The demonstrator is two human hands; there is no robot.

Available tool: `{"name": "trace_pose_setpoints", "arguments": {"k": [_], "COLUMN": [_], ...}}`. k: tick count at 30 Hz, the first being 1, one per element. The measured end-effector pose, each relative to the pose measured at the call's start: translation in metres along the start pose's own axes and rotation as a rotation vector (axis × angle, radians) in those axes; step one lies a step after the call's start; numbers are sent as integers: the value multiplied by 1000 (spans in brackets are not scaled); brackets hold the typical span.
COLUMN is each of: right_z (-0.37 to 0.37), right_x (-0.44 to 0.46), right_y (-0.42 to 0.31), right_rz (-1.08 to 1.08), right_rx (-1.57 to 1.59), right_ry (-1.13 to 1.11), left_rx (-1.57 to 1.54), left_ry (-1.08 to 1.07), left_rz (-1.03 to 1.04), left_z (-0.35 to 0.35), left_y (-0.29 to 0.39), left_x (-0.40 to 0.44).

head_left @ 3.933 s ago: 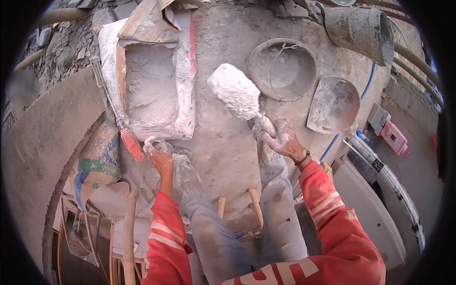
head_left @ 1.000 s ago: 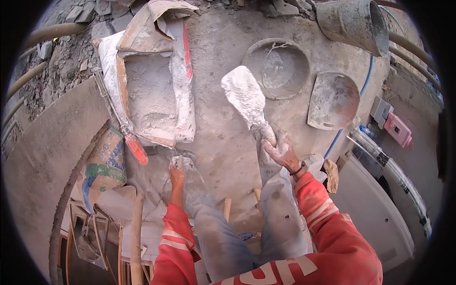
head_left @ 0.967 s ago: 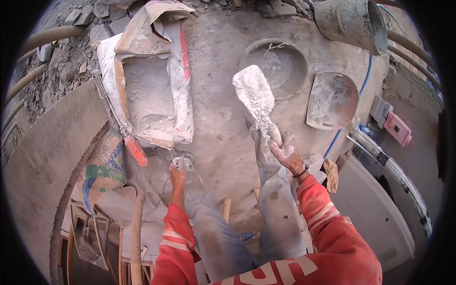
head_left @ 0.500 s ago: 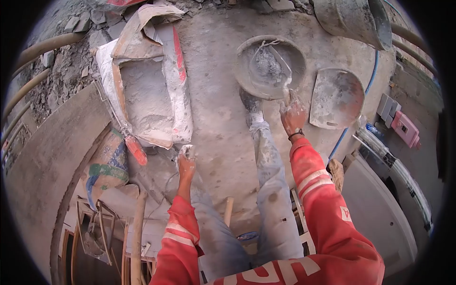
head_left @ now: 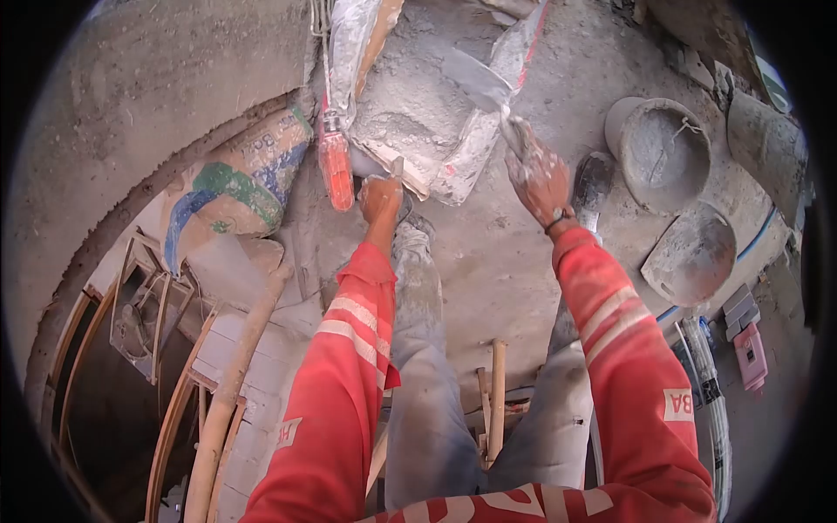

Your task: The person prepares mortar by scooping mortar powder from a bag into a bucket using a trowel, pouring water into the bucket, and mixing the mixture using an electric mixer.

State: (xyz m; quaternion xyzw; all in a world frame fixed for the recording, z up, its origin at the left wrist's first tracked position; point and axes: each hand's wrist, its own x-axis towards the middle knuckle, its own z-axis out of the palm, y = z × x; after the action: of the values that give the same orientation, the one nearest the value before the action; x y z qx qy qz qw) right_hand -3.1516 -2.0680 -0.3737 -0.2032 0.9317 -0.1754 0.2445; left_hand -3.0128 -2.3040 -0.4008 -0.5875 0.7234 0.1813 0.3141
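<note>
My right hand point(head_left: 539, 179), dusted with cement, is closed round the handle of a trowel point(head_left: 478, 80). The trowel's blade lies over the right edge of an opened cement bag point(head_left: 462, 166) that holds grey powder point(head_left: 410, 96). My left hand point(head_left: 381, 199) is by the bag's near edge with its fingers curled closed. A short greyish bit sticks up from it; I cannot tell whether it is a coated finger or a held thing. Just left of that hand lies a tool with an orange-red handle point(head_left: 336, 170), along the bag's left side.
On the right stand a round mortar basin point(head_left: 702, 179) and a flat, dirty scoop-like pan point(head_left: 693, 257). A filled sack point(head_left: 253, 179) lies at left beside a low wall point(head_left: 157, 113). Wooden poles point(head_left: 231, 392) and an opening are below left. A pink box point(head_left: 750, 356) is far right.
My view has turned left toward the cement bag. My right hand has carried the trowel from the basin to the bag. My left hand stays by the bag's near edge.
</note>
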Motion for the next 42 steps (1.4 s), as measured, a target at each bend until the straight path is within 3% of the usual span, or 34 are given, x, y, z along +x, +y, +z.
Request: {"name": "trace_pose_setpoints", "arguments": {"k": [5, 6, 8, 11, 14, 18, 21, 23, 25, 28, 31, 32, 34, 35, 36, 38, 39, 40, 42], "right_z": [106, 123, 140, 154, 146, 147, 193, 218, 167, 177, 114, 112, 86, 67, 48, 2, -21, -42, -80], "right_x": [97, 97, 83, 68, 58, 43, 24, 23, 36, 26, 19, 17, 9, 3, -3, -18, -29, -43, -73], "right_y": [-42, -48, -58, -62, -67, -84, -55, -29, -58, -46, -58, -50, -46, -38, -31, -6, 8, 22, 48], "right_rz": [-199, -264, -183, -236, -285, -337, -367, -355, -272, -200, -82, -90, 142, 171, 199, 116, 91, 84, 149], "right_rx": [-97, -127, -69, -2, -65, 120, 156, 206, 441, 598, 480, 580, 1026, 1049, 1073, 797, 695, 673, 688], "right_ry": [-19, -8, -81, -93, -324, -353, -257, -363, -577, -483, -466, -461, -520, -503, -485, -406, -362, -305, -246], "left_rx": [-181, -220, -342, -585, -593, -483, -489, -445, -402, -299, -181, -152, -133, -143, -237, -313, -309, -299, -184], "left_ry": [-5, 13, 14, -132, -66, -9, -94, -176, -185, -182, -107, -117, -145, -166, -22, -232, -210, -182, -280], "left_rz": [198, 233, 245, 288, 314, 382, 366, 342, 371, 367, 435, 422, 424, 435, 556, 494, 446, 393, 370], "left_z": [31, 38, 36, 31, 31, 40, 39, 28, 30, 18, 24, 18, 8, 3, 13, 20, 36, 49, 17], "left_y": [-25, -33, -42, -51, -54, -62, -62, -58, -62, -55, -59, -53, -43, -40, -52, -68, -90, -104, -71], "left_x": [34, 37, 29, 34, 28, 30, 35, 36, 42, 40, 40, 36, 27, 20, 14, 21, 27, 23, -18]}}
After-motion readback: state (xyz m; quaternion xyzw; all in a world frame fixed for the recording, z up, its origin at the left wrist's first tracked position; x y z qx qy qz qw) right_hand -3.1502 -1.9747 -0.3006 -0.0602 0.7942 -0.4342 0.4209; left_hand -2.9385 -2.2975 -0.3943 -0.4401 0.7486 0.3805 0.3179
